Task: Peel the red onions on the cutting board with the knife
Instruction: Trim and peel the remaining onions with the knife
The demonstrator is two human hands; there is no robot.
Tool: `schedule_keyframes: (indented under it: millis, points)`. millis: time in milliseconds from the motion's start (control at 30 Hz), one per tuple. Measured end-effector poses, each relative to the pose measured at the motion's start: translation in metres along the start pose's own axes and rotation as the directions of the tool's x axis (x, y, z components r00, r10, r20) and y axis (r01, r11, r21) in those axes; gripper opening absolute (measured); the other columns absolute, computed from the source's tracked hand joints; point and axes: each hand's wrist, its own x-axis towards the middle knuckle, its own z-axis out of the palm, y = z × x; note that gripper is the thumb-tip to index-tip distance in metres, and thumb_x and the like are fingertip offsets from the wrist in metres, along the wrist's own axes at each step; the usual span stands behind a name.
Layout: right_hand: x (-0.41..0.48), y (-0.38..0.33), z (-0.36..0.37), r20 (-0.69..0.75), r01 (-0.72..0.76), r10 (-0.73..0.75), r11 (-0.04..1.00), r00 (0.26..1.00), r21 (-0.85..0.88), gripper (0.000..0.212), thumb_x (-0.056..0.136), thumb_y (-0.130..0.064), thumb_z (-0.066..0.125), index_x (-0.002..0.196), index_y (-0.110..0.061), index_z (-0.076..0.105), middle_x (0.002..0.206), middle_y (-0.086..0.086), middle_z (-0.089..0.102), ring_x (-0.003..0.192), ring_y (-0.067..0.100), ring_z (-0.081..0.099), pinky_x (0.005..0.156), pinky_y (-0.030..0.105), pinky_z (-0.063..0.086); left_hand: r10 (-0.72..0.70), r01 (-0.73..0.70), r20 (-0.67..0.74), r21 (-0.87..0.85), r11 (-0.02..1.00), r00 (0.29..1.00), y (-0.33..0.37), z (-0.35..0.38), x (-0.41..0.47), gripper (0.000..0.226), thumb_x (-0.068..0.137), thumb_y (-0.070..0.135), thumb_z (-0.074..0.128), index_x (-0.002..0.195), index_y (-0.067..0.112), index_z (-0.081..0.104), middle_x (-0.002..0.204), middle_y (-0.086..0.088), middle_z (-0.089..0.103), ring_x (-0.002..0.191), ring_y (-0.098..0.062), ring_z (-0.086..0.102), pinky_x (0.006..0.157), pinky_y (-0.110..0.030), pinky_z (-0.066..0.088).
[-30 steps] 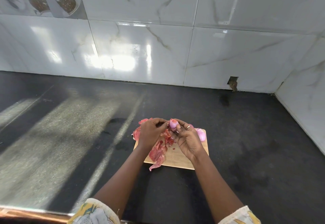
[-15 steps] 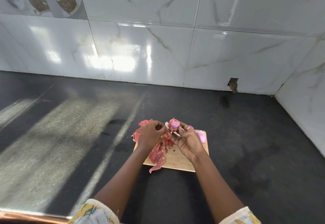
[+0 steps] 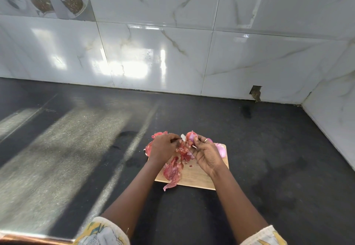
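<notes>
While my right hand (image 3: 208, 155) pinches the onion (image 3: 192, 136) at its fingertips, over the cutting board (image 3: 194, 177), my left hand (image 3: 163, 146) curls round the knife (image 3: 183, 137) just beside it. I judge the onion light, firm and slick where bared, so I'd grip its ends.

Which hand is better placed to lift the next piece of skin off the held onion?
Left, probably. The right hand grips the onion; the left hand seems to pinch the knife, whose blade lies right beside the onion.
</notes>
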Motion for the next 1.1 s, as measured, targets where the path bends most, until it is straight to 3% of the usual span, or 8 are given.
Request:
schedule_keyframes:
  millis: [67, 167, 267, 400, 500, 733, 867, 1100]
  points:
    - [-0.001, -0.001, 0.002, -0.011, 0.005, -0.005, 1.0, 1.0, 0.0, 0.017, 0.095, 0.002, 0.047, 0.105, 0.008, 0.059, 0.108, 0.022, 0.064, 0.097, 0.029, 0.067, 0.079, 0.031, 0.059, 0.109, -0.109, 0.016, 0.007, 0.994, 0.994, 0.003, -0.003, -0.001, 0.025, 0.083, 0.005, 0.062, 0.104, 0.014, 0.071, 0.095, 0.001, 0.073, 0.081, -0.001, 0.061, 0.078, -0.005, 0.044]
    - [-0.005, -0.004, 0.006, -0.01, 0.026, -0.026, 1.0, 1.0, -0.017, 0.014, 0.092, 0.0, 0.052, 0.102, 0.006, 0.061, 0.084, 0.014, 0.071, 0.076, 0.019, 0.071, 0.064, 0.025, 0.058, 0.21, -0.204, 0.053, -0.09, 0.975, 0.976, 0.007, -0.006, -0.004, 0.035, 0.081, 0.011, 0.064, 0.116, 0.016, 0.065, 0.101, 0.003, 0.072, 0.086, -0.004, 0.065, 0.08, -0.011, 0.048]
    - [-0.007, -0.005, 0.008, -0.024, 0.041, -0.042, 0.998, 0.999, -0.038, 0.01, 0.09, -0.003, 0.057, 0.093, 0.004, 0.064, 0.079, 0.012, 0.071, 0.073, 0.016, 0.071, 0.061, 0.024, 0.057, 0.202, -0.198, 0.036, -0.094, 0.976, 0.979, 0.008, -0.005, -0.003, 0.038, 0.077, 0.015, 0.063, 0.115, 0.016, 0.066, 0.089, -0.001, 0.074, 0.071, -0.011, 0.067, 0.069, -0.015, 0.049]
    - [-0.006, -0.005, 0.005, -0.018, 0.042, -0.044, 0.995, 0.999, -0.085, 0.012, 0.088, -0.005, 0.061, 0.092, 0.004, 0.068, 0.084, 0.015, 0.068, 0.076, 0.018, 0.069, 0.063, 0.024, 0.057, 0.237, -0.236, 0.002, -0.05, 0.97, 0.972, 0.009, -0.004, -0.001, 0.031, 0.078, 0.007, 0.068, 0.109, 0.011, 0.068, 0.084, -0.004, 0.074, 0.063, 0.019, 0.056, 0.064, 0.0, 0.04]
    - [-0.007, -0.005, 0.004, 0.001, 0.052, -0.053, 0.99, 0.999, -0.13, 0.013, 0.088, -0.007, 0.062, 0.087, 0.001, 0.072, 0.084, 0.016, 0.069, 0.078, 0.02, 0.069, 0.066, 0.025, 0.059, 0.262, -0.263, -0.034, -0.049, 0.964, 0.965, 0.007, -0.003, 0.0, 0.027, 0.077, 0.005, 0.07, 0.104, 0.008, 0.069, 0.086, -0.006, 0.073, 0.065, 0.027, 0.051, 0.062, 0.003, 0.038]
    - [-0.014, -0.006, 0.006, 0.029, 0.087, -0.083, 0.973, 0.996, -0.213, 0.02, 0.086, -0.006, 0.062, 0.072, -0.006, 0.077, 0.076, 0.01, 0.072, 0.071, 0.015, 0.07, 0.064, 0.023, 0.058, 0.305, -0.306, -0.127, 0.012, 0.952, 0.944, 0.002, -0.004, 0.003, 0.016, 0.075, 0.003, 0.07, 0.089, 0.009, 0.075, 0.073, -0.002, 0.074, 0.074, 0.011, 0.057, 0.06, 0.002, 0.04]
    - [-0.014, -0.003, 0.005, 0.023, 0.072, -0.069, 0.972, 0.997, -0.222, 0.012, 0.087, -0.004, 0.061, 0.089, -0.004, 0.073, 0.085, 0.01, 0.071, 0.079, 0.015, 0.068, 0.069, 0.025, 0.057, 0.305, -0.305, -0.148, 0.025, 0.952, 0.941, 0.005, -0.006, 0.003, 0.012, 0.077, 0.005, 0.067, 0.084, 0.011, 0.076, 0.074, 0.002, 0.074, 0.075, 0.008, 0.06, 0.065, -0.002, 0.046]
    - [-0.015, -0.005, 0.004, 0.064, 0.041, -0.033, 0.991, 0.997, -0.127, 0.033, 0.082, 0.018, 0.051, 0.106, -0.001, 0.064, 0.09, 0.014, 0.068, 0.078, 0.021, 0.07, 0.077, 0.031, 0.057, 0.14, -0.137, -0.112, 0.032, 0.99, 0.984, 0.004, -0.009, 0.0, 0.017, 0.083, 0.009, 0.06, 0.081, 0.014, 0.076, 0.06, 0.006, 0.066, 0.052, 0.002, 0.054, 0.054, -0.007, 0.036]
